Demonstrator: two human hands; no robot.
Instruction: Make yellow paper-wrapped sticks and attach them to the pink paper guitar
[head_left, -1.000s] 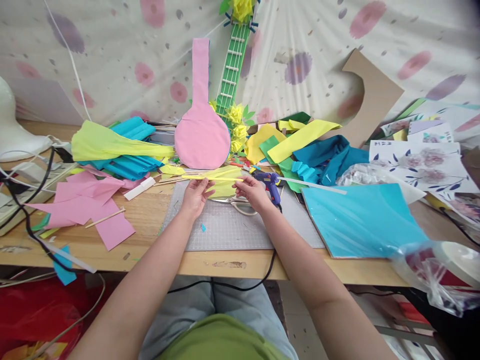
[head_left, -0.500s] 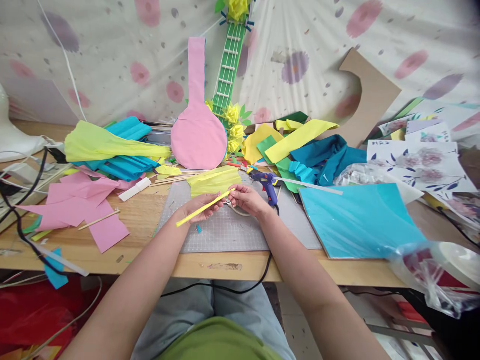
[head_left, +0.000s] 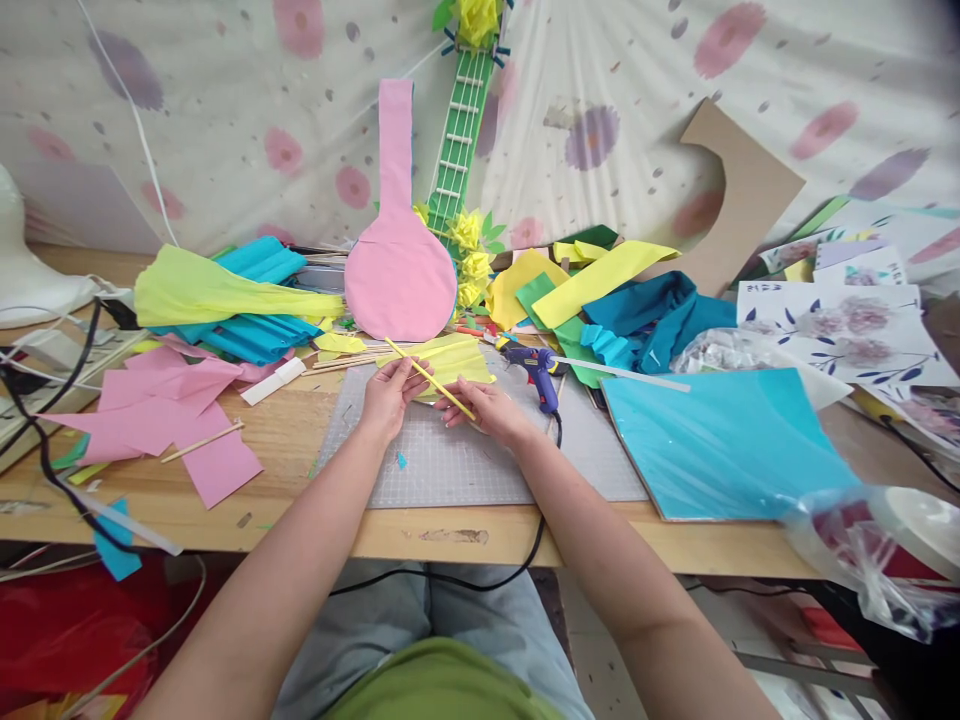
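A thin yellow stick (head_left: 430,379) runs slantwise between my two hands, its upper left end free. My left hand (head_left: 391,396) pinches it toward that end, fingers closed. Around its lower right end my right hand (head_left: 484,408) is closed. Both hands are above a grey cutting mat (head_left: 442,485). Just behind them a sheet of yellow crepe paper (head_left: 461,358) lies on the mat, partly hidden by the fingers. To the right of my right hand rests a blue glue gun (head_left: 537,375) with a long glue stick in its back.
A pink banjo-shaped piece (head_left: 401,280) stands behind the mat, beside a green flowered neck (head_left: 459,140). Pink paper scraps (head_left: 169,395) and crepe paper (head_left: 217,287) lie left. A turquoise sheet (head_left: 727,440) lies right. The gun's black cord (head_left: 536,545) hangs over the table edge.
The yellow stick has swung round: its left end, formerly low, now points up and away. My left hand has turned upright, and my right hand has moved slightly lower.
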